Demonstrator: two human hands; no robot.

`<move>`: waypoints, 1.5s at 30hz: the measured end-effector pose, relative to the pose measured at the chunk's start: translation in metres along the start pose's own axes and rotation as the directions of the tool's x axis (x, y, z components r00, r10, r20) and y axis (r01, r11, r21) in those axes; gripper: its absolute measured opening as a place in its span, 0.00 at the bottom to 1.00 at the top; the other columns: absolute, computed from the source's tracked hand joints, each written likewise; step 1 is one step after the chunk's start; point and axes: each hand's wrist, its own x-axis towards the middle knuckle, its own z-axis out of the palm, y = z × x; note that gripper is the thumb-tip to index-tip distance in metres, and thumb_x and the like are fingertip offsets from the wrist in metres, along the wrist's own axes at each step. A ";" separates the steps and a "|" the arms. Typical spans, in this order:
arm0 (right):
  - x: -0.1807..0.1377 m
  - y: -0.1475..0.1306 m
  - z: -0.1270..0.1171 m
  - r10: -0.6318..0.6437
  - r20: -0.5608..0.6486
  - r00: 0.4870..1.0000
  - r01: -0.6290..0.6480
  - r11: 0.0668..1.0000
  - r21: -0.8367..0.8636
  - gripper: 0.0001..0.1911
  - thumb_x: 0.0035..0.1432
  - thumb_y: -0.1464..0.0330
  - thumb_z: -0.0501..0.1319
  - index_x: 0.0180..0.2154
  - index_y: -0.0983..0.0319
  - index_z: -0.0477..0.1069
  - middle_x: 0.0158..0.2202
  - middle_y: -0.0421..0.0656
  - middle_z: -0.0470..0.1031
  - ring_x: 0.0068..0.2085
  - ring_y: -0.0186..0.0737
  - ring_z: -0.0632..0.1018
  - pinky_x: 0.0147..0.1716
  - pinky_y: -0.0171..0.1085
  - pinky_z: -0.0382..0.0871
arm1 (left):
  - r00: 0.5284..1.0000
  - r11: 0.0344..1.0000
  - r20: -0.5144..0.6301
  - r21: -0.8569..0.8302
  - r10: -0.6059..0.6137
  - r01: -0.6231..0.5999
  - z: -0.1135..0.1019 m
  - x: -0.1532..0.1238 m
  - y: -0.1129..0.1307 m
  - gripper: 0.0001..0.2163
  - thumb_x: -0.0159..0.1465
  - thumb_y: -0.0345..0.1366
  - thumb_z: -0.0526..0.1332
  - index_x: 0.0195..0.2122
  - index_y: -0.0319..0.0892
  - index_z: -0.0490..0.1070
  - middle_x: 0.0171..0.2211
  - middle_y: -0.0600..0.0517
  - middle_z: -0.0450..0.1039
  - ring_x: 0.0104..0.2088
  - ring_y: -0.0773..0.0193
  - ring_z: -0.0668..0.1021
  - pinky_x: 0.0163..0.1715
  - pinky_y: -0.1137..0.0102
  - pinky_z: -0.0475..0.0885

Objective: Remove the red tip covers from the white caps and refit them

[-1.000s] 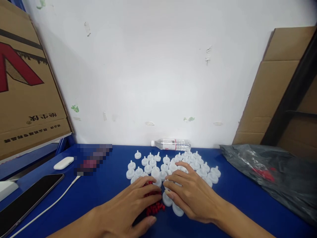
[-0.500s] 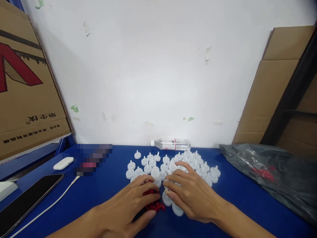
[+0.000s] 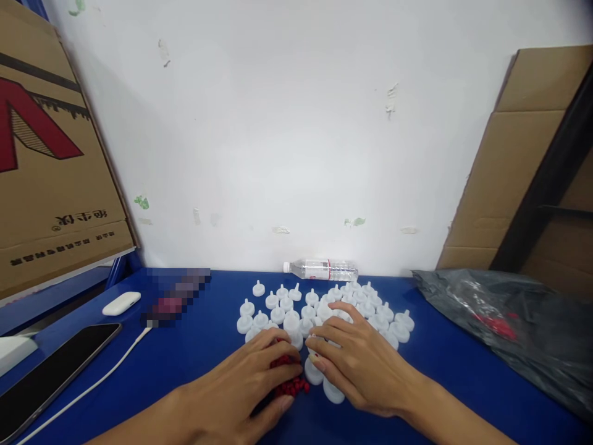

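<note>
My left hand lies over a heap of small red pieces, its fingers apart and curved around them. Some of the red pieces are hidden under the fingers. To the right, my right hand rests on a spread of white plastic nozzle caps, fingers spaced out and bent down among them. Its palm covers several caps, and nothing shows gripped in it. A taller white cap stands just beyond my left fingertips. More caps with narrow spouts pointing up fan out behind both hands.
A clear plastic bottle lies against the wall at the back. On the left are a phone, a white earbud case, a white cable and a cardboard box. A grey plastic bag covers the right of the blue table.
The whole view has shifted slightly to the right. Both hands keep almost the same place over the red pieces and the white caps.
</note>
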 end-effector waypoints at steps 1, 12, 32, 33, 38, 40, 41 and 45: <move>0.000 0.000 0.000 0.002 0.003 1.000 -0.002 1.000 0.000 0.13 0.74 0.67 0.50 0.48 0.59 0.73 0.44 0.41 0.81 0.45 0.40 0.79 0.66 0.49 0.50 | 1.000 1.000 -0.004 -0.007 0.001 -0.001 0.000 0.000 0.000 0.14 0.67 0.29 0.59 0.53 0.44 0.72 0.53 0.46 0.72 0.56 0.52 0.70 0.61 0.58 0.69; 0.000 -0.001 -0.001 -0.009 0.021 1.000 0.010 1.000 -0.025 0.12 0.73 0.68 0.51 0.49 0.58 0.73 0.44 0.41 0.81 0.44 0.39 0.80 0.66 0.50 0.52 | 1.000 1.000 -0.012 -0.021 -0.004 0.004 0.002 0.000 -0.005 0.13 0.72 0.29 0.53 0.54 0.44 0.71 0.49 0.45 0.70 0.51 0.54 0.70 0.56 0.59 0.71; 0.001 -0.001 0.000 -0.006 0.040 0.999 0.006 1.000 -0.001 0.14 0.74 0.67 0.49 0.49 0.59 0.73 0.43 0.42 0.81 0.43 0.40 0.79 0.65 0.51 0.53 | 0.999 1.000 -0.030 0.004 0.024 -0.023 0.003 0.002 -0.007 0.14 0.71 0.27 0.54 0.52 0.46 0.72 0.48 0.46 0.72 0.52 0.54 0.71 0.54 0.62 0.72; 0.001 -0.001 -0.001 -0.006 0.040 0.999 0.006 1.000 -0.002 0.14 0.74 0.67 0.49 0.49 0.59 0.73 0.43 0.42 0.81 0.43 0.40 0.79 0.65 0.50 0.53 | 0.999 1.000 -0.032 0.001 0.028 -0.028 0.003 0.002 -0.006 0.13 0.71 0.27 0.54 0.52 0.45 0.73 0.47 0.46 0.72 0.51 0.54 0.71 0.54 0.62 0.72; 0.001 -0.002 -0.001 -0.006 0.043 0.999 0.006 1.000 -0.005 0.14 0.74 0.67 0.49 0.49 0.59 0.73 0.42 0.41 0.81 0.43 0.40 0.79 0.65 0.50 0.52 | 0.999 1.000 -0.027 0.003 0.022 -0.022 0.003 0.002 -0.006 0.12 0.71 0.28 0.54 0.49 0.45 0.74 0.46 0.46 0.72 0.50 0.55 0.72 0.53 0.62 0.72; 0.001 -0.002 -0.001 -0.003 0.047 0.999 0.003 1.000 -0.002 0.14 0.74 0.67 0.49 0.49 0.59 0.73 0.42 0.41 0.81 0.43 0.39 0.79 0.65 0.49 0.52 | 1.000 1.000 -0.015 0.004 0.009 -0.009 0.003 0.002 -0.005 0.12 0.70 0.27 0.54 0.49 0.45 0.74 0.47 0.47 0.72 0.50 0.55 0.71 0.54 0.61 0.72; 0.001 -0.002 -0.001 -0.003 0.049 0.999 0.003 1.000 0.000 0.14 0.74 0.67 0.49 0.48 0.59 0.73 0.42 0.41 0.81 0.43 0.39 0.79 0.65 0.49 0.52 | 1.000 1.000 -0.009 0.005 0.005 -0.005 0.004 0.002 -0.005 0.13 0.70 0.27 0.54 0.50 0.45 0.74 0.47 0.47 0.72 0.51 0.55 0.71 0.54 0.61 0.71; 0.001 -0.001 -0.001 -0.003 0.057 0.998 0.003 1.000 0.001 0.14 0.74 0.66 0.49 0.48 0.59 0.73 0.42 0.41 0.81 0.43 0.39 0.79 0.65 0.49 0.52 | 1.000 1.000 -0.003 0.002 0.003 -0.003 0.004 0.002 -0.004 0.14 0.70 0.26 0.55 0.52 0.45 0.73 0.48 0.47 0.72 0.51 0.55 0.70 0.55 0.61 0.71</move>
